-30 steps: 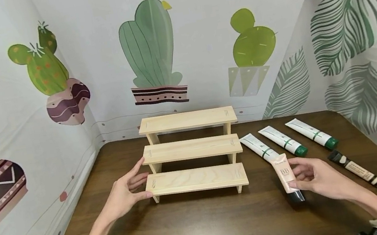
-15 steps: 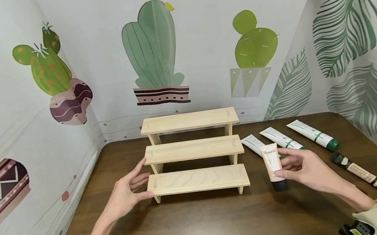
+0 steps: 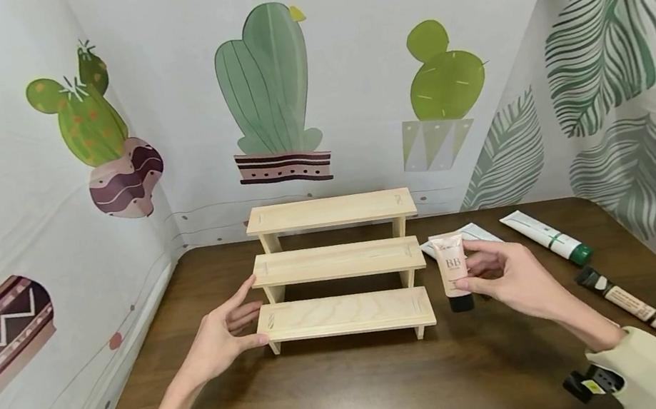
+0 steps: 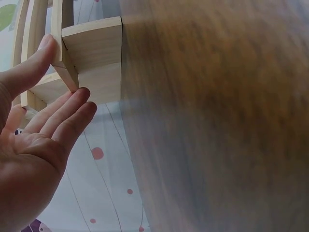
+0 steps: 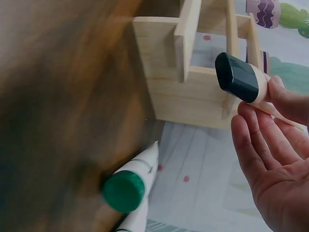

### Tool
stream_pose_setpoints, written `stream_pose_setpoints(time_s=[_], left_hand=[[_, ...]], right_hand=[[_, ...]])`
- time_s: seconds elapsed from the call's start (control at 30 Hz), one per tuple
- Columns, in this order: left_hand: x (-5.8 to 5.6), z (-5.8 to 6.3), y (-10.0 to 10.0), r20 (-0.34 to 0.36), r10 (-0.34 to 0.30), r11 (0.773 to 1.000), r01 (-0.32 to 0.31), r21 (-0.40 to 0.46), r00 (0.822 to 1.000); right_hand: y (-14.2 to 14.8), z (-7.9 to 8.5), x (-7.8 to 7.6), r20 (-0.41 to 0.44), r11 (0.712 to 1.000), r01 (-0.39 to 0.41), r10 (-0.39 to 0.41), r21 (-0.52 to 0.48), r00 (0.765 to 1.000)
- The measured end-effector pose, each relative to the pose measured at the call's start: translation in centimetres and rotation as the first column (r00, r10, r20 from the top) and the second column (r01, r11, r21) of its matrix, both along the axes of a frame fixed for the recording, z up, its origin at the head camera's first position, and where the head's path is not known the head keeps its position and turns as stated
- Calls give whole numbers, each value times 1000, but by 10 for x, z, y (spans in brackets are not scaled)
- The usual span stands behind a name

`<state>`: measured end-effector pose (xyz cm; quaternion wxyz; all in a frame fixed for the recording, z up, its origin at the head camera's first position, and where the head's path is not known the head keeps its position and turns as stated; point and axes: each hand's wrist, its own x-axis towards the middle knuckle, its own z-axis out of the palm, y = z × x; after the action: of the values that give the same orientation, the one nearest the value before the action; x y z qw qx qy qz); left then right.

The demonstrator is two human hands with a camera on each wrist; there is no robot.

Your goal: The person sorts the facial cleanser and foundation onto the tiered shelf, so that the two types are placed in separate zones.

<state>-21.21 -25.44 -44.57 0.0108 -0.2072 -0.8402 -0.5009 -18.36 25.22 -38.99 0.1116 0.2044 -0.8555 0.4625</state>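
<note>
My right hand pinches a pale pink BB cream tube between thumb and fingers, its black cap downward, just right of the wooden rack. In the right wrist view the tube's dark cap points out from the fingers toward the rack. The rack is a three-tier stepped display stand of light wood with bare shelves. At its left end, my left hand touches it with fairly straight fingers, thumb by the lowest shelf and index finger by the middle one. The left wrist view shows the fingertips at a shelf corner.
A white tube with a green cap lies at the right back of the brown table. Two more white tubes lie partly hidden behind the right hand. A black and beige tube lies further right. Cactus-print cloth hangs behind.
My right hand has carried the BB cream tube left and upward toward the rack, turning it more upright with its front facing me. My left hand stays at the rack's end.
</note>
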Motion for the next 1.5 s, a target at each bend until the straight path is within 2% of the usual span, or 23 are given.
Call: stream_pose_setpoints(time_s=[0.3, 0.47, 0.63, 0.9, 1.07, 1.5], left_hand=[[0, 1, 0, 2, 7, 1000, -7, -8, 1000], [0, 1, 1, 4, 5, 1000, -4, -9, 1000], [1, 0, 1, 13, -7, 1000, 7, -3, 1000], [2, 0, -2, 6, 7, 1000, -7, -13, 1000], [1, 0, -1, 3, 5, 1000, -5, -11, 1000], [0, 1, 0, 9, -1, 1000, 1, 4, 1000]], right_hand=[[-26, 24, -17, -68, 1000, -14, 14, 7, 998], [-40, 35, -29, -78, 998, -59, 56, -34, 995], [-57, 45, -40, -96, 996, -77, 74, -35, 993], [-92, 65, -62, -123, 986, -130, 117, -102, 985], [-108, 74, -75, -117, 988, -108, 95, -109, 989], [-144, 82, -106, -72, 985, -75, 64, -159, 995]])
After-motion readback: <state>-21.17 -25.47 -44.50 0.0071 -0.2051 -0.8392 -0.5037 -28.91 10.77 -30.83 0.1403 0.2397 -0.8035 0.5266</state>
